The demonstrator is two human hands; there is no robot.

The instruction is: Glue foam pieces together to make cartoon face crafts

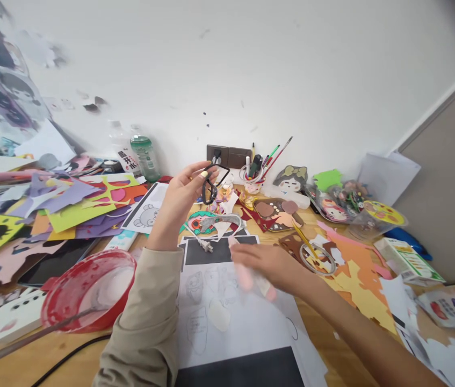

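My left hand point(189, 185), in a rolled khaki sleeve, is raised above the back of the desk. Its thumb and fingers are closed on a looped black cord point(210, 192). Behind it, a black plug point(216, 157) sits in the dark wall socket point(240, 157). My right hand point(265, 266) hovers over white sheets with pencil drawings point(197, 328); motion smears its fingers, so I cannot tell whether they hold anything. Between the hands lies a white two-pin plug point(206, 245) at the edge of a black rectangle point(207, 255) on paper.
A red bowl point(88, 290) with a stick stands at left, near colored paper scraps point(74, 201). Bottles point(145, 156) and a pen cup point(253, 183) line the wall. At right lie a roll of tape point(318, 259), orange paper point(356, 258) and a box point(408, 260).
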